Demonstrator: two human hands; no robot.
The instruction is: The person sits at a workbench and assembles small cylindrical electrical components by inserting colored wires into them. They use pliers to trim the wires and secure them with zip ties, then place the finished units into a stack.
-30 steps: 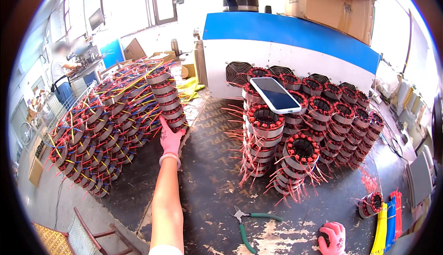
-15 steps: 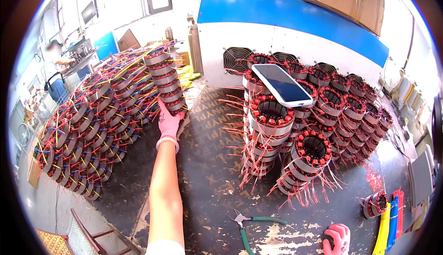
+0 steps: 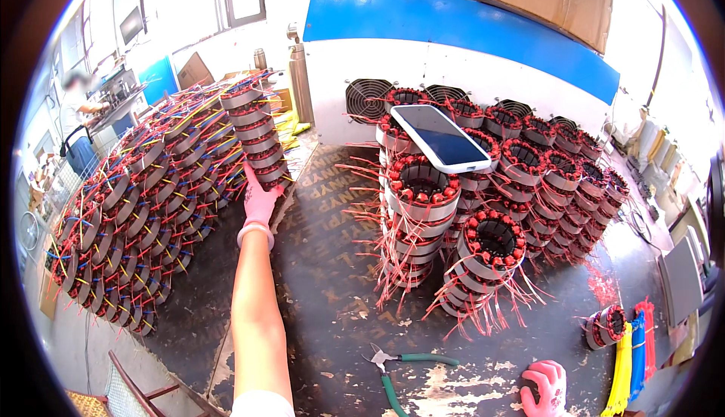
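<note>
My left hand, in a pink glove, is closed around the base of a leaning stack of motor stators, with a finger up its left side and the thumb at its right. That stack leans against a big pile of stators with red, yellow and blue wires. My right hand, also gloved in pink, rests at the table's near edge, its fingers loosely bent and apart from the thumb, with nothing visible between them. Green-handled cutting pliers lie to its left. A single stator lies beyond it to the right.
Stacked red-wired stators fill the table's right half, with a phone on top. Behind stands a blue and white machine with fans. Yellow, blue and red sleeving bundles lie at right. A person works at far left.
The whole scene has shifted slightly left in view as my head turned. My left hand stays at the base of the same stack; my right hand still rests on the table.
</note>
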